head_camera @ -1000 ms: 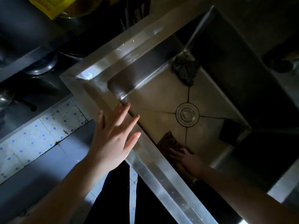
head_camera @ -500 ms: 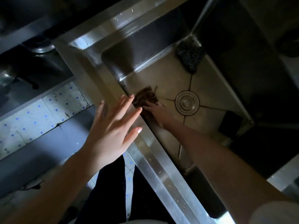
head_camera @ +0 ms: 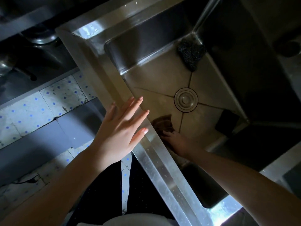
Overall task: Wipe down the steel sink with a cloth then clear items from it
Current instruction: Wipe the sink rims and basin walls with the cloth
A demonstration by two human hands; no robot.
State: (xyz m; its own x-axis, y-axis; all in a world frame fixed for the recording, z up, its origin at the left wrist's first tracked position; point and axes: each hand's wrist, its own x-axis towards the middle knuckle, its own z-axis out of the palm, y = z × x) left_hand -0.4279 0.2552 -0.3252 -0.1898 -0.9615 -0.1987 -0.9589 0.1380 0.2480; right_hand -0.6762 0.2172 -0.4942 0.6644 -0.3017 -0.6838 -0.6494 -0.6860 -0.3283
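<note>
The steel sink [head_camera: 156, 160] runs diagonally through the view, its drain [head_camera: 186, 99] in the middle of the basin floor. Down in the basin, my right hand [head_camera: 177, 142] presses a brown cloth [head_camera: 163, 124] flat against the floor by the near wall. My left hand [head_camera: 120, 129] hovers over the near rim with its fingers spread and nothing in it. A dark scouring pad [head_camera: 190, 53] lies in the far corner of the basin. A black block-shaped sponge [head_camera: 227, 122] sits in the right corner.
Steel pots and a ladle [head_camera: 24, 62] stand on the dark shelf at the upper left. Below the sink edge are patterned floor tiles [head_camera: 48, 101] and my dark trousers [head_camera: 105, 193]. The right side of the basin is deep in shadow.
My right hand has dragged the cloth along the near wall, from the left part of the basin floor back towards me. My left hand stays over the rim.
</note>
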